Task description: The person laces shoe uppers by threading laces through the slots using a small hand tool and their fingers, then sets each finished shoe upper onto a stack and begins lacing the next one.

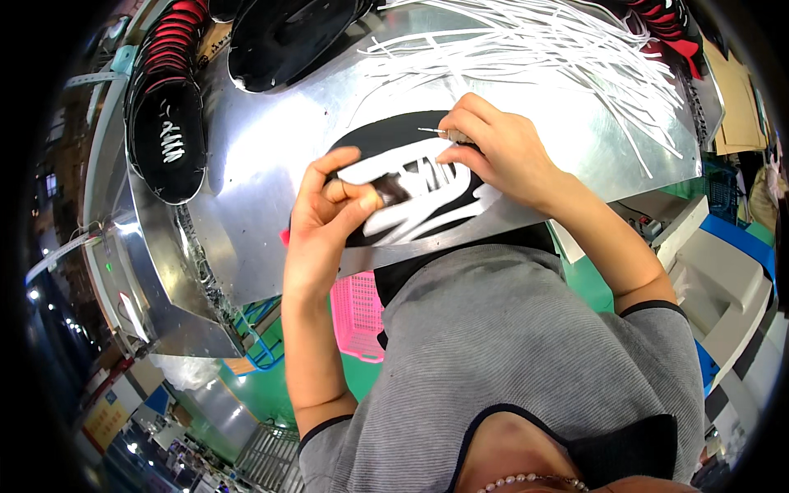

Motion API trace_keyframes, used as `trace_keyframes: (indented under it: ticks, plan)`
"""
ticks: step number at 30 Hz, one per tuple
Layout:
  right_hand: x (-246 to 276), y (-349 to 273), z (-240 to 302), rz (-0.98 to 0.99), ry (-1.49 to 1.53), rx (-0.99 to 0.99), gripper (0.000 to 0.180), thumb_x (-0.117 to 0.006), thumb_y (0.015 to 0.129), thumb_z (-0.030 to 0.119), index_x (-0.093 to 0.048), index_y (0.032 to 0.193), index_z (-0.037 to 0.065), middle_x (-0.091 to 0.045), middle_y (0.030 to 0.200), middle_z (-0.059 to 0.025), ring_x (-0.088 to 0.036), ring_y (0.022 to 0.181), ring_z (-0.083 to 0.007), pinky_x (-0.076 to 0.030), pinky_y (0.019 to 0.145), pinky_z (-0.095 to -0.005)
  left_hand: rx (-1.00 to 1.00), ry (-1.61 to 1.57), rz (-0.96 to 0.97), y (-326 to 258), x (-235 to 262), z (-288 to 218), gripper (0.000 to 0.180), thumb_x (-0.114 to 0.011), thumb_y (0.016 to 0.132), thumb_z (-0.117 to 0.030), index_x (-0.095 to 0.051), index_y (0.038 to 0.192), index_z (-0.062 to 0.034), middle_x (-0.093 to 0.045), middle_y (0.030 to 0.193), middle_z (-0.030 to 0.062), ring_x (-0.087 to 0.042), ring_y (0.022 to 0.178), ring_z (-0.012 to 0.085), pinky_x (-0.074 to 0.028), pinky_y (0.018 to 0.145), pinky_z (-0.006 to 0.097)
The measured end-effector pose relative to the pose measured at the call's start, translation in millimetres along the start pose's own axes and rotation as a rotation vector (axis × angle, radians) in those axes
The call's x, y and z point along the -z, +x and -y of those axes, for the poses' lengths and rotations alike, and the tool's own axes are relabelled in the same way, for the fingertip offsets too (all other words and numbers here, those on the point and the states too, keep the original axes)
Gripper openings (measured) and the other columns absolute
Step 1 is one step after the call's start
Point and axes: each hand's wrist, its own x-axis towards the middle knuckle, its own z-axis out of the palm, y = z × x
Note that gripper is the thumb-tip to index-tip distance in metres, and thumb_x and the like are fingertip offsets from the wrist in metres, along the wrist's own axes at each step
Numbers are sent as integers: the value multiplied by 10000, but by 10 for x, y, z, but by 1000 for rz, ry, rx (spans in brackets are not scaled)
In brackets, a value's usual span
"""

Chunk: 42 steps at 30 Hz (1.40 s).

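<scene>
A black shoe upper (394, 138) lies at the table's near edge, crossed by white laces (436, 205). My left hand (325, 214) is closed on its left side, thumb and fingers pinching at the dark opening; the fingers are slightly blurred. On the upper's right side, my right hand (493, 148) is bent into a pinch. A thin, pale, pointed piece (431, 129) sticks out leftward from its fingertips; whether it is a lace tip or a small hook, I cannot tell. The palm sides of both hands are hidden.
A heap of loose white laces (542, 49) spreads over the far right of the metal table (263, 246). Nested black and red uppers (168, 123) line the left edge, and a black piece (288, 41) lies at the back. A pink basket (357, 316) stands below.
</scene>
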Motion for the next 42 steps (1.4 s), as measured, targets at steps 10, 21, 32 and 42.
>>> trace_keyframes:
  ticks: [10,21,32,42]
  plan:
    - [329,-655,561,353,40,225,204,-674,808,82,-637,1006,117,-603,819,-18,-588,562,-217,-470,510,-331,-632,1251,-435,193,-413,288,162,-762,757,-105,-636,854,-79,-602,762,69,-582,667,281,-440,631,371]
    - [-86,-345,270,-96,740,-476,214,-719,875,160,-697,992,-19,-650,756,-27,-577,717,-58,-479,641,-243,-773,1069,-324,42,-707,158,131,-735,790,-20,-633,871,-32,-610,765,98,-596,670,290,-455,608,379]
    - [-63,-683,381,269,889,-394,169,-664,918,192,-676,985,36,-616,830,2,-548,777,-61,-448,724,-236,-555,1270,-276,177,-455,177,185,-671,856,-87,-703,1025,-19,-623,798,129,-624,719,318,-494,659,404]
    - [-82,74,160,-228,481,-109,136,-667,884,69,-636,998,1,-630,867,-79,-588,702,-179,-457,620,-290,-138,942,-149,263,-397,96,337,-743,833,-277,-702,1065,-36,-713,983,165,-693,902,323,-524,804,360]
